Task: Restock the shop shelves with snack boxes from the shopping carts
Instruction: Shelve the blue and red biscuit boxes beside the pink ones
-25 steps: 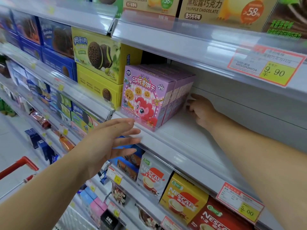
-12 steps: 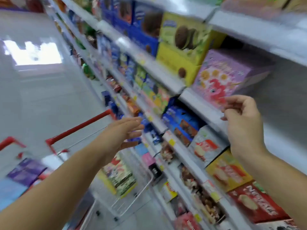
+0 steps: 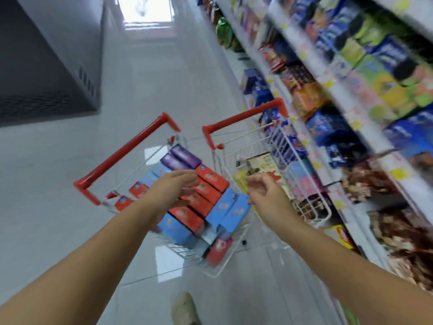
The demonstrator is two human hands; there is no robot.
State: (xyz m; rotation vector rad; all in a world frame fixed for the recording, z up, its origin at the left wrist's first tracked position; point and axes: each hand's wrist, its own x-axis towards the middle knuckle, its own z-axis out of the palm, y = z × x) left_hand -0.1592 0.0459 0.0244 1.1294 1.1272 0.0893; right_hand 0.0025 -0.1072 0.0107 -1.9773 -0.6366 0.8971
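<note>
- my left grip (image 3: 169, 193) hovers wide, holding nothing, over the snack boxes (image 3: 210, 179) packed in the left cart (image 3: 121, 151).
- my right grip (image 3: 269, 198), loosely curled and empty, hangs at the right cart (image 3: 243, 116).

Left forearm (image 3: 98, 252) and right forearm (image 3: 339, 261) are bare; one shoe (image 3: 185, 309) is beige.

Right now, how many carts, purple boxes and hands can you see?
Carts: 2, the left cart and the right cart
Purple boxes: 2, the purple boxes lying side by side in the left cart
Hands: 2, the left hand and the right hand, both holding nothing
Total: 6
</note>
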